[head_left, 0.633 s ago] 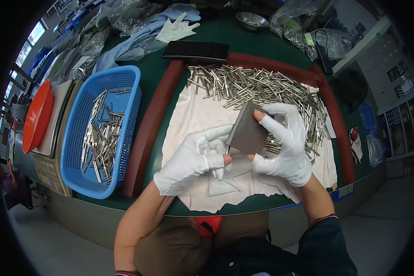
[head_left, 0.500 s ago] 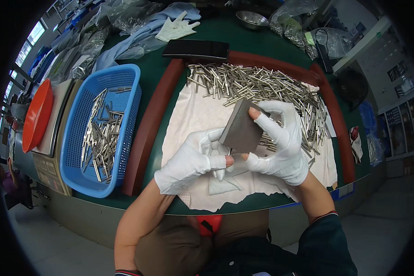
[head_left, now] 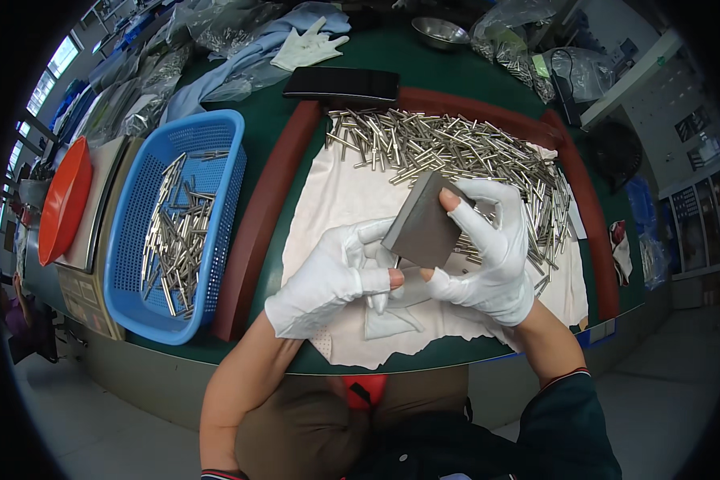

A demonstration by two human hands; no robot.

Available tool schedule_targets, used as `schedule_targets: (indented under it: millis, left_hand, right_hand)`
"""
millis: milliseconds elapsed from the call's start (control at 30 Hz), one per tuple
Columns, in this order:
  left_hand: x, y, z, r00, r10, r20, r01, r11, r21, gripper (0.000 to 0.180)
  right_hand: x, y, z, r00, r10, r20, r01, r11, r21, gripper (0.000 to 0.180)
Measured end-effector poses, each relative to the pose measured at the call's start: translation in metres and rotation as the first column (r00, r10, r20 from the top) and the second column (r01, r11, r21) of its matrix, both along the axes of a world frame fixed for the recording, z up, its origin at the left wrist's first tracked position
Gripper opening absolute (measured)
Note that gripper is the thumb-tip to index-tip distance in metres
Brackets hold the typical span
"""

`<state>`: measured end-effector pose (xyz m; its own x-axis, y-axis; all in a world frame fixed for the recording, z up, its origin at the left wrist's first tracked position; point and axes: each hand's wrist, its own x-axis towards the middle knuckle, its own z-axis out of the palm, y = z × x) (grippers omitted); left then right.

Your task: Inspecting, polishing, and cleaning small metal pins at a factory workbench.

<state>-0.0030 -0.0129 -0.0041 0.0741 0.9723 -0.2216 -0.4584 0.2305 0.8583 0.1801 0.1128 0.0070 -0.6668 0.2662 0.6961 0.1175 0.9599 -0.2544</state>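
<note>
A: What's hard to make out?

B: Something thin pinched by the left hand [head_left: 336,276], mostly hidden behind the grey block [head_left: 424,228]. The block's near edge is covered by fingers.

A: And the right hand [head_left: 488,256]?

B: It grips that block over the white cloth [head_left: 336,200].

A: Containers?

B: One blue basket [head_left: 216,132] at left holding metal pins [head_left: 176,232], too many to count. A far bigger pile [head_left: 456,152] lies far on the cloth.
</note>
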Motion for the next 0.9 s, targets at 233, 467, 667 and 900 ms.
schedule_targets:
  millis: [233,467,667,900]
  left_hand:
    - [0.0,-0.001,0.0,0.999,-0.018,-0.038,0.016,0.999,-0.049,0.064]
    - [-0.002,-0.002,0.005,1.0,0.019,-0.025,-0.019,1.0,-0.007,0.067]
    - [0.0,-0.001,0.005,0.998,0.038,-0.041,-0.039,0.999,-0.018,0.064]
    - [-0.003,0.0,0.007,0.998,-0.003,-0.056,0.001,0.999,-0.047,0.069]
  right_hand:
    - [-0.002,-0.002,0.001,1.0,-0.017,-0.026,0.018,1.0,0.017,0.077]
    - [-0.004,-0.004,-0.001,0.999,-0.035,-0.033,0.036,0.999,0.026,0.075]
    - [-0.005,-0.007,-0.002,0.996,-0.089,-0.001,0.089,0.994,0.059,0.075]
    - [-0.004,-0.005,-0.002,0.997,-0.059,-0.041,0.06,0.998,0.033,0.076]
